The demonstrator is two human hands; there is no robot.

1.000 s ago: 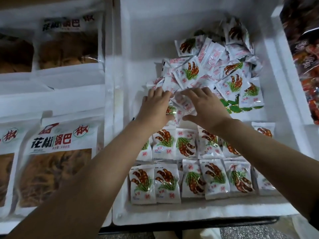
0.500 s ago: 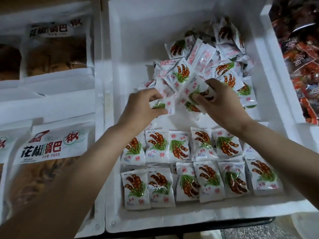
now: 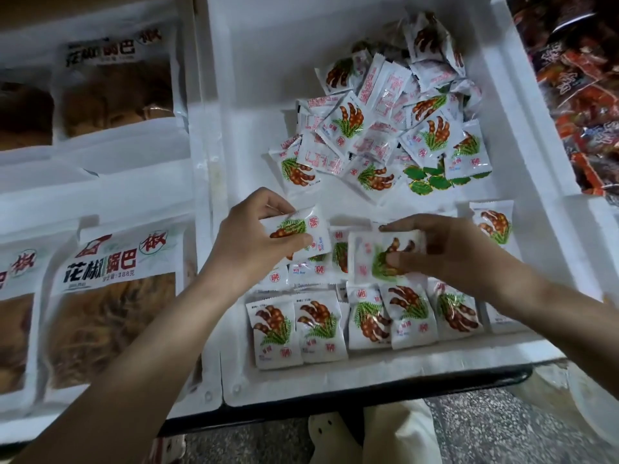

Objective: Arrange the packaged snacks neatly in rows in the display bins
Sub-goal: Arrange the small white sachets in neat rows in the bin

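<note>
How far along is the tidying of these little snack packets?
Done: a front row of small white snack packets lines the near wall of the white foam bin; a second row behind is partly laid. In hand: the left hand holds one packet, the right hand a second packet. Left: the jumbled pile of packets at the back.

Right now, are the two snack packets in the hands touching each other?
Apart. In the head view the left hand pinches the left packet, the right hand the right packet; a row packet shows in the gap between them.
</note>
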